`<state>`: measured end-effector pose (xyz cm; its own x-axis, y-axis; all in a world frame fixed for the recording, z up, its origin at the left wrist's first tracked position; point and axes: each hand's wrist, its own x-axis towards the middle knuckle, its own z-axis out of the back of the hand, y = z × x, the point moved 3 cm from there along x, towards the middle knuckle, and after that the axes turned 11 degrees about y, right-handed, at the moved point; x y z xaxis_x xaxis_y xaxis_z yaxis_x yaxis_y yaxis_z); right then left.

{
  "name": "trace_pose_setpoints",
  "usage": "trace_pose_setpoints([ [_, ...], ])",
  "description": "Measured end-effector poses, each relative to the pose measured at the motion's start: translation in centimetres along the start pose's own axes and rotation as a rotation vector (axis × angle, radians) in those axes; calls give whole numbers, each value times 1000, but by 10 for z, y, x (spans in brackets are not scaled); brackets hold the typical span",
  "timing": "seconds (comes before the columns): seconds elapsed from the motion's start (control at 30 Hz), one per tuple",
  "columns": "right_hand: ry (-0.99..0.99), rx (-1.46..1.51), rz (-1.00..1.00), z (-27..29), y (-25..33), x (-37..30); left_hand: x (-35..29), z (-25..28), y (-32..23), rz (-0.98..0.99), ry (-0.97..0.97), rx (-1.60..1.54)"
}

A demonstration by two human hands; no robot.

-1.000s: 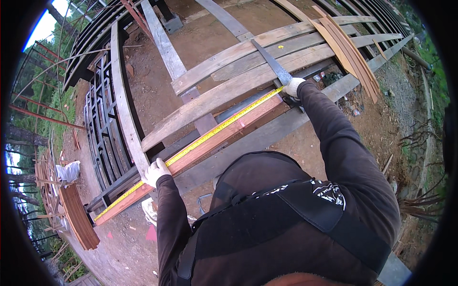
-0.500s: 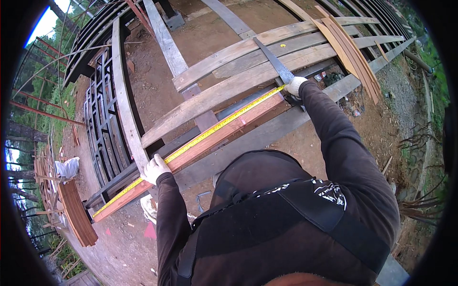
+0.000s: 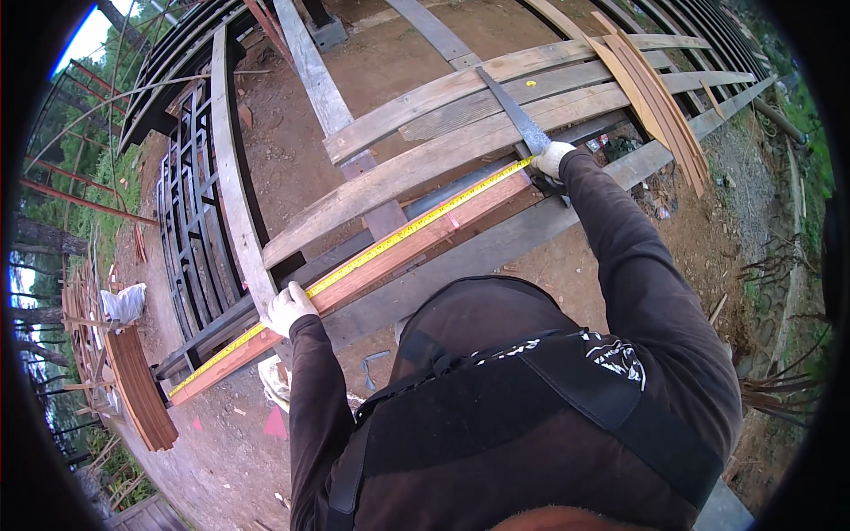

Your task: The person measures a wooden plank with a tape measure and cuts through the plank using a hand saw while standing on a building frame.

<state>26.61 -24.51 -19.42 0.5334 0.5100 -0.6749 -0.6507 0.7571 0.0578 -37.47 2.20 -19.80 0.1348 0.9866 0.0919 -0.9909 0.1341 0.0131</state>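
A long reddish wooden board (image 3: 416,243) lies slantwise over grey planks. A yellow tape measure blade (image 3: 398,236) runs along its upper edge. My left hand (image 3: 288,307), in a white glove, presses on the tape and board near the lower left. At the board's upper right end, my right hand (image 3: 552,159), also gloved, grips a handsaw whose grey blade (image 3: 513,111) points up and away across the planks.
Several weathered planks (image 3: 460,146) lie across a dark frame over bare earth. A black metal grille (image 3: 190,230) lies at the left. Thin brown strips (image 3: 651,88) rest at the upper right, and a stack of curved boards (image 3: 137,385) at the lower left.
None beyond a slight shift of the view; both hands stay at the same places on the board.
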Motion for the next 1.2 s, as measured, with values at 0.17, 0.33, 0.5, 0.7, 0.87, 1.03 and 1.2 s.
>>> trace_pose_setpoints([
  [0.17, -18, 17, -9, 1, -4, -1, 1, -1, -1, -13, -1, 13],
  [0.33, -9, 58, -16, -2, 10, -4, 1, -1, 9, 20, 53, 46],
  [0.5, -33, -99, 81, -16, -15, 18, 2, -2, -1, 10, 35, 19],
  [0.7, -15, 22, 7, -15, -8, 18, 2, -4, 5, 4, -10, -15],
  [0.87, -16, 18, -14, -9, 2, -4, 3, -2, 6, 6, 46, 15],
  [1.03, 13, 67, -25, -6, -1, -7, 1, -1, 0, 2, 32, 2],
  [1.2, 8, 12, 12, -4, -6, -1, 1, -2, -4, -4, 11, -29],
])
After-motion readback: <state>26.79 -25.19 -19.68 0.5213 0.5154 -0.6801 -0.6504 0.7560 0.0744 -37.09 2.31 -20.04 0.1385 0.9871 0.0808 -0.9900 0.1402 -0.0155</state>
